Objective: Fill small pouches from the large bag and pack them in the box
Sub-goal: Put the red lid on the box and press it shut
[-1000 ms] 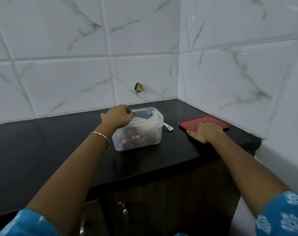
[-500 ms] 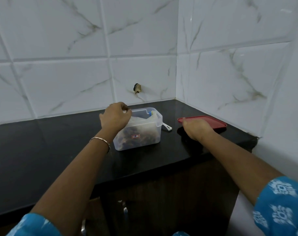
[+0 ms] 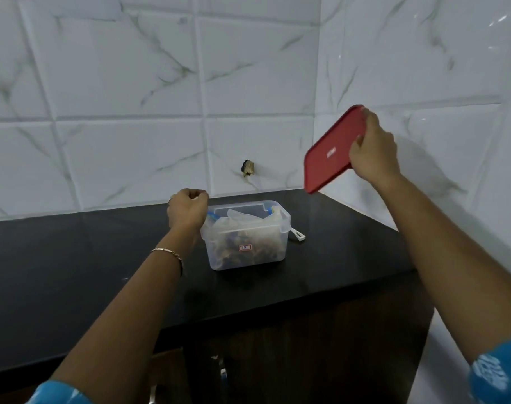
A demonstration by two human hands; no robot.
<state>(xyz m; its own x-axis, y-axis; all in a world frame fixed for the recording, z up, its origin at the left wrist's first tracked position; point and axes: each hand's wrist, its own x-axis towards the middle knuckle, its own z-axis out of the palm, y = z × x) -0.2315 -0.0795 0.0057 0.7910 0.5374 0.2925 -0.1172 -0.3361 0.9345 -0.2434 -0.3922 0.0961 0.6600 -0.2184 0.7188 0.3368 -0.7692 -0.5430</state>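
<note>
Grips red rectangular plastic lid [image 3: 327, 154] in right hand [image 3: 372, 154], fingers curled round its edge, tilted in mid-air, above and right of clear plastic box [image 3: 245, 237] on black surface [image 3: 73, 258]. Curls left hand [image 3: 187, 209] into fist beside box's left rim.
</note>
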